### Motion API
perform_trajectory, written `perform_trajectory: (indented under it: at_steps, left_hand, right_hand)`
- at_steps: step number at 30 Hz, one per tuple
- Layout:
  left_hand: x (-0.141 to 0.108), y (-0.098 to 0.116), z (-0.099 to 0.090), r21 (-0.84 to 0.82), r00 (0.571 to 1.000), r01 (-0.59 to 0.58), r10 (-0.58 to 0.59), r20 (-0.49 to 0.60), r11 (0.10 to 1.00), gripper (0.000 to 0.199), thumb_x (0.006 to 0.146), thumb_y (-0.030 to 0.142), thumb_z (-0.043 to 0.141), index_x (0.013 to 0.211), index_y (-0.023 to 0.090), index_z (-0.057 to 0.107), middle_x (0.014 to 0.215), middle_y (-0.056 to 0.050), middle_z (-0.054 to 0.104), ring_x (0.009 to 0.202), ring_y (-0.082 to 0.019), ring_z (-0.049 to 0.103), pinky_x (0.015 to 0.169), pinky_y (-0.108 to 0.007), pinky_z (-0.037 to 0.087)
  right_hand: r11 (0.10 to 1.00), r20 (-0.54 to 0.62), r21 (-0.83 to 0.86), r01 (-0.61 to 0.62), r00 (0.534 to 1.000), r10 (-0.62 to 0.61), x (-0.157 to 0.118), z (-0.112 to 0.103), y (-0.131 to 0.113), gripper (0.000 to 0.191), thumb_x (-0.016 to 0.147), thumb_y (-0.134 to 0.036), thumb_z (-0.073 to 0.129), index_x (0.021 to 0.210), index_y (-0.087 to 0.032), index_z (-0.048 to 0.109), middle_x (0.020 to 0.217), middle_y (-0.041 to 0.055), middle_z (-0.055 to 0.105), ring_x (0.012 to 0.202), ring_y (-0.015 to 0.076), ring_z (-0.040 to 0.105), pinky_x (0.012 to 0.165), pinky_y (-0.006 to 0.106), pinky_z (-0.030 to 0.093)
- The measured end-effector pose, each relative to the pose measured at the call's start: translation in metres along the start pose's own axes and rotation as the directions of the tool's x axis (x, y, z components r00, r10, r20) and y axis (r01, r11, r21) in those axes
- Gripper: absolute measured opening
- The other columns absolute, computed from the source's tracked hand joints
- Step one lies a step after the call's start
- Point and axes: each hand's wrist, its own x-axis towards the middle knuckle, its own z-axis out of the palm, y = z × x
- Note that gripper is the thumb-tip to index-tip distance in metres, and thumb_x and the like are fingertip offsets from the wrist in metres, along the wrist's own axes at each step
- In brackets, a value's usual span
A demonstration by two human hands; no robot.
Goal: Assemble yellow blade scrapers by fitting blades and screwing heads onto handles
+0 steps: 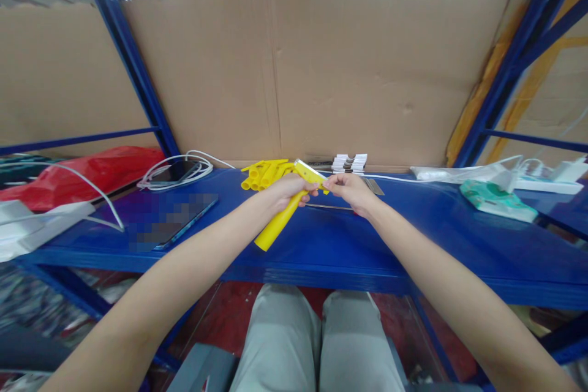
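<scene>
My left hand [296, 190] is wrapped round a yellow plastic tool [280, 223] with a thick tube handle, tilted so its lower end points toward me. A pale, shiny strip runs along the tool's upper end. My right hand [346, 190] is closed in a pinch at that end; whether a small part is between its fingertips I cannot make out. Several similar yellow pieces [264, 174] lie piled just behind and left of my left hand. Beneath my hands, a thin metal rod [335, 207] lies on the blue table [321, 251].
White-banded stacked pieces [349, 163] and flat metal strips [374, 187] lie beyond my right hand. On the left are a dark tablet [184, 220], a coiled white cable [177, 171] and a red bag [87, 177]. A green packet [496, 201] and power strip [546, 184] sit right.
</scene>
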Motion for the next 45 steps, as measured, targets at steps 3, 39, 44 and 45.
perform_trajectory:
  at_steps: [3,39,44,45]
  left_hand:
    - [0.0,0.001,0.001,-0.015,1.0,0.007,-0.006,0.014,1.0,0.017,0.086,0.001,0.049,0.074,0.013,0.054,0.052,0.003,0.053,0.031,-0.003,0.036,0.034,-0.017,0.025]
    - [0.001,0.0,0.007,-0.04,0.999,0.049,-0.049,0.0,0.998,0.021,0.086,-0.001,0.045,0.074,0.014,0.051,0.049,0.005,0.048,0.03,-0.003,0.033,0.034,-0.016,0.025]
    - [0.003,-0.006,0.005,-0.074,0.999,0.038,-0.036,0.032,0.997,0.021,0.086,-0.001,0.045,0.072,0.014,0.051,0.049,0.005,0.047,0.03,-0.002,0.033,0.033,-0.015,0.024]
    - [0.003,-0.006,0.004,-0.079,0.999,0.038,-0.036,0.037,0.996,0.021,0.085,-0.001,0.046,0.071,0.014,0.051,0.049,0.005,0.047,0.03,-0.002,0.032,0.033,-0.015,0.024]
  right_hand:
    - [0.999,-0.036,0.021,-0.036,0.999,0.037,0.001,0.001,0.0,0.027,0.059,-0.04,0.073,0.062,-0.017,0.06,0.065,-0.0002,0.059,0.063,0.0126,0.049,0.065,0.029,0.039]
    - [0.998,-0.104,0.041,0.049,0.994,-0.045,0.004,0.007,0.01,0.024,0.063,-0.031,0.068,0.071,-0.022,0.047,0.067,-0.0038,0.054,0.061,0.012,0.049,0.06,0.028,0.041]
    - [0.997,-0.073,0.052,0.054,0.996,-0.05,0.007,0.007,0.015,0.03,0.06,-0.032,0.07,0.072,-0.022,0.045,0.068,-0.0051,0.052,0.061,0.0107,0.047,0.058,0.026,0.039]
    - [0.997,-0.064,0.053,0.061,0.996,-0.058,0.008,0.006,0.015,0.031,0.06,-0.032,0.071,0.072,-0.022,0.045,0.068,-0.0054,0.052,0.061,0.0106,0.047,0.058,0.026,0.039]
